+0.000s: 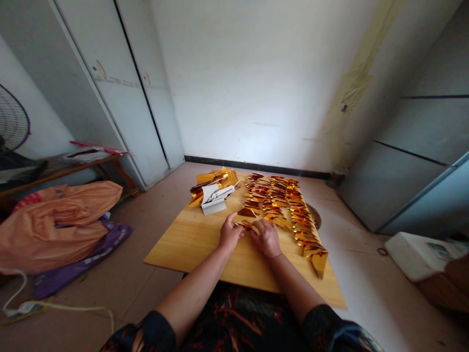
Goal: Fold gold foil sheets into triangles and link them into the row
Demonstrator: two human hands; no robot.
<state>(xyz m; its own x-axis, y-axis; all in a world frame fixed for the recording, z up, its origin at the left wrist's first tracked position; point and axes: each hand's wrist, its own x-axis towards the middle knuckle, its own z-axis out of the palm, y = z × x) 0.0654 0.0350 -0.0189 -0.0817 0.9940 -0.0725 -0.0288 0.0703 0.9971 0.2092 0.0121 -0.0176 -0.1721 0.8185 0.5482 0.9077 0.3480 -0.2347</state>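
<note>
A small folded gold foil piece [248, 225] lies on the wooden board [190, 244] between both hands. My left hand [230, 233] pinches its left end with fingers closed on it. My right hand [266, 237] presses and grips its right end, knuckles up. Just beyond my hands, rows of several folded gold foil pieces [284, 205] run across the board's right half to its near right corner. A stack of unfolded gold foil sheets [214, 188] with white backing showing sits at the board's far left.
An orange plastic bag [54, 222] over purple cloth lies on the floor at left. Behind it stand a low wooden table [66, 168], a fan [12, 122] and white cabinet doors. A white box [417, 254] sits at right.
</note>
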